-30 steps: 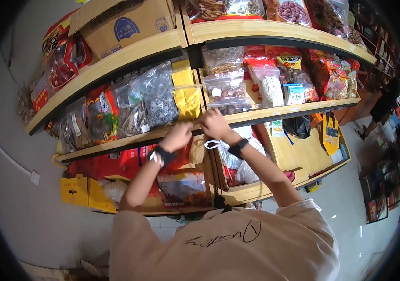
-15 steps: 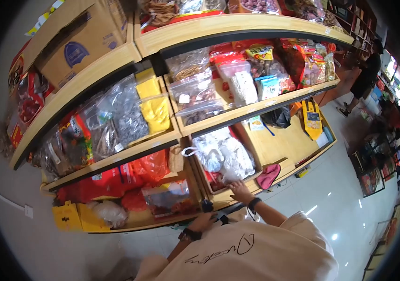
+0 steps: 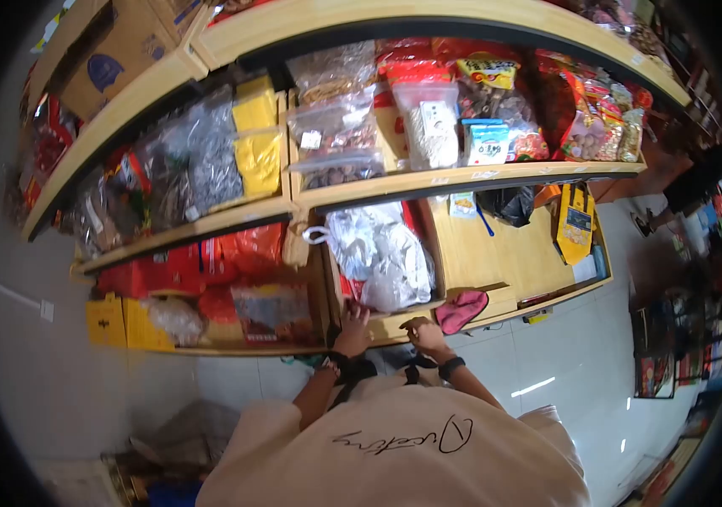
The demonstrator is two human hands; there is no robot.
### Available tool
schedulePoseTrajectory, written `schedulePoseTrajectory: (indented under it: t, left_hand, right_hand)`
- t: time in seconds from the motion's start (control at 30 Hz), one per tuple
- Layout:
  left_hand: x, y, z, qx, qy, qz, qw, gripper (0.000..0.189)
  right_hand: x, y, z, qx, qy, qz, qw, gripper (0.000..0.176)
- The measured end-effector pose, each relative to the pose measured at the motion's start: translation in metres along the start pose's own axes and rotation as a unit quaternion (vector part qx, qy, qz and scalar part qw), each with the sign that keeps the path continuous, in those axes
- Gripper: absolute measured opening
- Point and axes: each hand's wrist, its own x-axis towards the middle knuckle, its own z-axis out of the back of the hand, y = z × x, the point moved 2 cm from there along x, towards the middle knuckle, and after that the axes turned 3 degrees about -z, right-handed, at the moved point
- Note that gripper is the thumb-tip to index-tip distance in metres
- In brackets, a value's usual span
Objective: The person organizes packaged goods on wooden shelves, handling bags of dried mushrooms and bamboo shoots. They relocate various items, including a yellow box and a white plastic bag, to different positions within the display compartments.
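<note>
My left hand (image 3: 352,333) is at the front left corner of an open box (image 3: 439,297), its fingers stretched out and touching the rim. Bunched clear plastic bags (image 3: 388,258) fill this box, with a white loop hanging over its left side. Just right of the left hand, my right hand (image 3: 427,335) hovers over the shelf's front edge, its fingers loosely bent and apart, nothing seen in them. A dark pink cloth pouch (image 3: 462,311) lies close to the right hand's right side.
Above the box runs a wooden shelf (image 3: 471,176) with bagged dried goods. A yellow bag (image 3: 575,221) and a black plastic bag (image 3: 509,204) lie at the right. Yellow boxes (image 3: 129,324) stand lower left. Another person (image 3: 699,182) is at the far right.
My left hand has come up from below the shelf edge to the box's front left corner. My right hand has drawn back from the box. The view has shifted.
</note>
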Motion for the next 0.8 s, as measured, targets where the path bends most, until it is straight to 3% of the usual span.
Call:
schedulePoseTrajectory:
  t: [0.03,0.17,0.23,0.27,0.3,0.37,0.43,0.5,0.53,0.57,0.63,0.7,0.77,0.8]
  left_hand:
    - [0.0,-0.006,0.003,0.008,-0.021,0.0,1.0,0.07]
    - [-0.003,-0.022,0.01,-0.011,0.01,0.077,0.997,0.074]
    - [-0.002,-0.025,0.007,-0.008,0.007,0.105,0.994,0.075]
    - [0.001,-0.028,0.008,0.008,0.003,0.121,0.993,0.077]
    - [0.002,-0.033,0.005,0.021,0.004,0.136,0.991,0.078]
    - [0.006,-0.041,0.008,0.041,-0.011,0.16,0.986,0.08]
    - [0.006,-0.053,0.003,0.059,-0.02,0.186,0.981,0.081]
    - [0.008,-0.055,0.003,0.026,-0.016,0.234,0.972,0.083]
    - [0.008,-0.054,0.001,0.026,-0.018,0.24,0.97,0.083]
    - [0.008,-0.053,-0.003,0.021,-0.029,0.241,0.97,0.083]
    - [0.009,-0.054,-0.001,0.018,-0.044,0.244,0.969,0.084]
    - [0.014,-0.056,0.004,0.038,-0.022,0.249,0.967,0.084]
    - [0.016,-0.045,-0.002,0.054,-0.022,0.23,0.972,0.085]
    - [0.01,-0.042,-0.01,0.064,-0.017,0.211,0.975,0.085]
  right_hand:
    - [-0.003,-0.007,0.007,-0.021,0.027,-0.034,0.999,0.022]
    - [0.0,-0.079,-0.002,-0.001,-0.043,-0.057,0.997,0.02]
    - [0.011,-0.131,-0.011,0.151,-0.126,-0.267,0.943,0.023]
    - [0.02,-0.146,-0.009,0.29,-0.013,-0.378,0.879,0.028]
    - [0.021,-0.153,-0.011,0.285,-0.006,-0.373,0.883,0.028]
    - [0.025,-0.141,-0.009,0.186,-0.155,-0.099,0.965,0.039]
    - [0.032,-0.159,-0.021,0.327,-0.022,-0.214,0.92,0.03]
    - [0.037,-0.186,-0.043,0.303,-0.021,-0.217,0.928,0.026]
    - [0.033,-0.175,-0.038,0.304,-0.078,-0.195,0.929,0.022]
    - [0.027,-0.165,-0.024,0.304,-0.071,-0.194,0.93,0.022]
    - [0.028,-0.155,-0.01,0.358,0.035,-0.236,0.903,0.018]
    - [0.031,-0.158,-0.011,0.341,-0.01,-0.215,0.915,0.02]
    - [0.034,-0.161,-0.016,0.286,-0.042,-0.129,0.948,0.031]
    - [0.029,-0.154,-0.01,0.383,-0.001,-0.198,0.902,0.039]
